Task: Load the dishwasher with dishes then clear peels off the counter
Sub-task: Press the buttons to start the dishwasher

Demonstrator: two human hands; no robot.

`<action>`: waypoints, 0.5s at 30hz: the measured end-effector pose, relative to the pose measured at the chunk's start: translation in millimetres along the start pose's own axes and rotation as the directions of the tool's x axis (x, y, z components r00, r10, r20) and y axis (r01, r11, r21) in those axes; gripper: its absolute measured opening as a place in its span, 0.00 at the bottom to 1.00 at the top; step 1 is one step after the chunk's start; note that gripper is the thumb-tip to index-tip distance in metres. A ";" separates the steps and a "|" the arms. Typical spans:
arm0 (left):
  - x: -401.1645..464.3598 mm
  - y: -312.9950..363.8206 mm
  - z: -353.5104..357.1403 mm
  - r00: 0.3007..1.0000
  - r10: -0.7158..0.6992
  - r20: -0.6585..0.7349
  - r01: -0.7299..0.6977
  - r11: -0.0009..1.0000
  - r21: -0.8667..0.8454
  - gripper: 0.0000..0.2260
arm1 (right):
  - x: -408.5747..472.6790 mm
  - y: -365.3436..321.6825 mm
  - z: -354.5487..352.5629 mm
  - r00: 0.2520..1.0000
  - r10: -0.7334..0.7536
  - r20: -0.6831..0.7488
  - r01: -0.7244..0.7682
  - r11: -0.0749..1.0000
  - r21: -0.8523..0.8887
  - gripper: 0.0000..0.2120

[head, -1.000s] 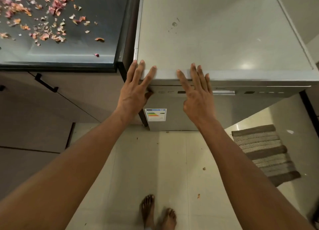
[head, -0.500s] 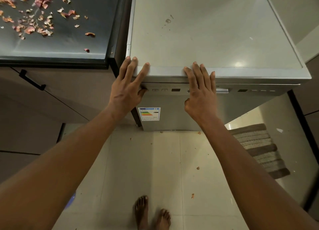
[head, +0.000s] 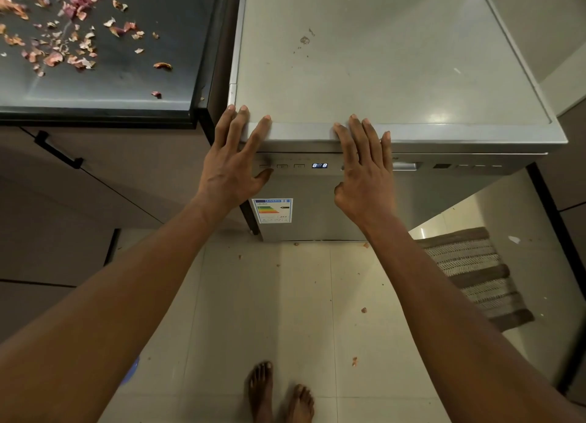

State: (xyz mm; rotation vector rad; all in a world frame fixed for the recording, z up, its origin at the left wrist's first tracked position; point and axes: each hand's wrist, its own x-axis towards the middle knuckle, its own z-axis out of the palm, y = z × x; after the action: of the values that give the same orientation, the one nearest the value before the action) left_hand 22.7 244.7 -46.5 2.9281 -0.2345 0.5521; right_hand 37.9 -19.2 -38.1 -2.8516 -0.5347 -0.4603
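Fingers of my left hand (head: 233, 165) and right hand (head: 364, 172) lie spread on the shut dishwasher (head: 380, 73), its display (head: 319, 165) lit; loading looks finished, but peels (head: 60, 35) litter the counter (head: 126, 83).

No sleeves are worn: both forearms are bare to the frame edge. No rings or watch are seen on the left hand (head: 230, 172) or right hand (head: 364, 175). The feet (head: 279, 394) are bare.
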 end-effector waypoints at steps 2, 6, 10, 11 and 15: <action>0.6 1.9 0.8 1.000 -0.021 0.001 0.021 1.000 0.006 0.42 | 0.4 -0.6 1.0 1.000 0.006 0.002 -0.006 1.000 -0.002 0.52; 2.3 4.8 3.3 0.998 -0.061 -0.004 0.061 0.998 0.028 0.43 | 0.3 -2.1 3.0 1.000 0.014 0.008 -0.014 1.000 -0.012 0.53; 2.2 4.1 8.0 0.997 -0.062 -0.047 0.065 0.996 0.067 0.42 | 1.1 -3.7 4.0 1.000 0.026 0.013 -0.026 0.999 -0.031 0.54; 2.1 4.3 8.8 0.996 -0.064 -0.061 0.069 0.995 0.073 0.41 | 1.3 -4.1 4.4 0.999 0.030 0.013 -0.029 0.999 -0.034 0.54; 1.9 8.6 12.3 0.991 -0.085 -0.102 0.094 0.991 0.090 0.40 | 2.0 -5.1 6.1 0.999 0.035 0.010 -0.035 0.998 -0.052 0.55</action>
State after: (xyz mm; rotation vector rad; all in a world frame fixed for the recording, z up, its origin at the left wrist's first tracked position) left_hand 27.1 234.0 -56.1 2.9742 -0.0668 0.7087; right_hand 39.3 -12.4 -42.4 -2.9093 -0.4808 -0.4597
